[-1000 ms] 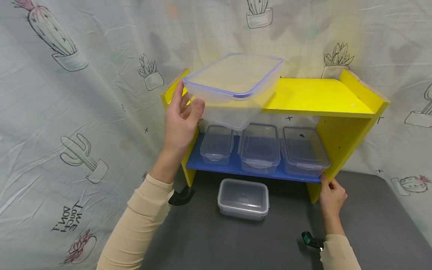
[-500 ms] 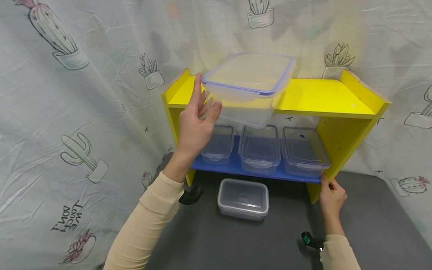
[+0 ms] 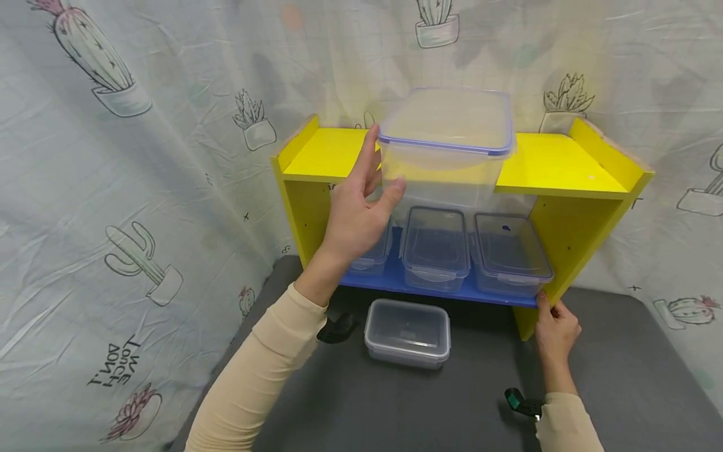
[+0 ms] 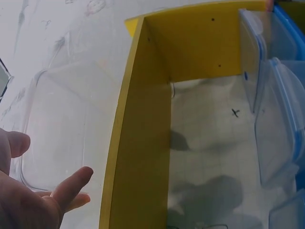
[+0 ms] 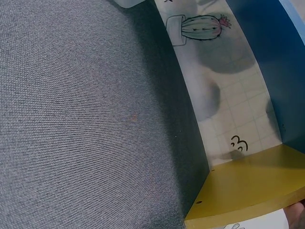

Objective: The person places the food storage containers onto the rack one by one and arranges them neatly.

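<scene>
A large clear plastic food container (image 3: 449, 119) with a blue-edged lid is held up in front of the yellow top board (image 3: 548, 160) of a small shelf unit. My left hand (image 3: 358, 216) grips it at its left end, thumb low and fingers along the side. The left wrist view shows its clear base (image 4: 66, 129) beyond the fingers. My right hand (image 3: 555, 329) grips the shelf unit's lower right corner, where the blue shelf (image 3: 390, 282) meets the yellow side panel (image 3: 582, 245). Its fingers are partly hidden behind the panel.
Lidded clear containers stand on the blue shelf: a middle one (image 3: 433, 245), a right one (image 3: 511, 251) and a left one (image 3: 373, 260) partly behind my left hand. Another lidded container (image 3: 407, 333) sits on the dark grey tabletop (image 3: 452, 402). A cactus-print curtain (image 3: 169, 157) hangs behind.
My left hand has carried the large container rightward across the front of the top board, and the container has turned to face more squarely forward. My right hand has stayed on the shelf corner.
</scene>
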Available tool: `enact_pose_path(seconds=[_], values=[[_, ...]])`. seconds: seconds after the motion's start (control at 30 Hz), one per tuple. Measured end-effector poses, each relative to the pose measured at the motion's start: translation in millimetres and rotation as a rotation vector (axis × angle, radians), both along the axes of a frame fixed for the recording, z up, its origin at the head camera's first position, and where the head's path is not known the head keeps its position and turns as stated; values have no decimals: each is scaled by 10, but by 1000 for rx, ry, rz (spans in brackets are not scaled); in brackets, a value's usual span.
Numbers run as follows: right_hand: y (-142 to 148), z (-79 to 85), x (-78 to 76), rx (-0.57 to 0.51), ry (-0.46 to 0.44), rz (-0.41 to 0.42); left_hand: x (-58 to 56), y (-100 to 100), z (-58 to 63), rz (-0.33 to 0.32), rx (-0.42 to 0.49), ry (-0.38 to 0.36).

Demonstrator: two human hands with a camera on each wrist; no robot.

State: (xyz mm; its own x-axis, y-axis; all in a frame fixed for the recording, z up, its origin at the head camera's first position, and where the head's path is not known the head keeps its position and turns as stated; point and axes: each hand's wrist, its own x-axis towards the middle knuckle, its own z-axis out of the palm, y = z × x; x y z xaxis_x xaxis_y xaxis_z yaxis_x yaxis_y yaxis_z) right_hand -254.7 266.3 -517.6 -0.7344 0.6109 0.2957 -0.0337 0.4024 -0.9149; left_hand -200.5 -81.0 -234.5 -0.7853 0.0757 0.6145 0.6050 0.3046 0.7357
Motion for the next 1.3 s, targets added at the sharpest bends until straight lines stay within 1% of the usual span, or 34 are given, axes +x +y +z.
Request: enact_pose_path(seconds=[0.23, 0.37, 0.47, 0.63, 0.97, 1.07, 1.17, 1.3], values=[[2, -2, -12, -17, -3, -1, -24, 141, 16, -54, 10, -15], [5, 0, -7, -20, -4, -3, -43, 210, 23, -73, -8, -22], [8, -2, -8, -16, -5, -10, -58, 257, 14, -72, -37, 3], [5, -8, -15, -4, -1, -14, -79, 317, 0, -79, -51, 41], [-8, 8, -2, 10, 14, -14, -131, 417, 16, -95, -63, 36], [-10, 13, 1, 12, 13, -7, -160, 435, 6, -93, -64, 41], [-10, 17, -1, 9, 17, -8, -196, 467, -2, -89, -84, 48], [-14, 9, -11, 11, 14, -10, -242, 512, -12, -97, -100, 63]])
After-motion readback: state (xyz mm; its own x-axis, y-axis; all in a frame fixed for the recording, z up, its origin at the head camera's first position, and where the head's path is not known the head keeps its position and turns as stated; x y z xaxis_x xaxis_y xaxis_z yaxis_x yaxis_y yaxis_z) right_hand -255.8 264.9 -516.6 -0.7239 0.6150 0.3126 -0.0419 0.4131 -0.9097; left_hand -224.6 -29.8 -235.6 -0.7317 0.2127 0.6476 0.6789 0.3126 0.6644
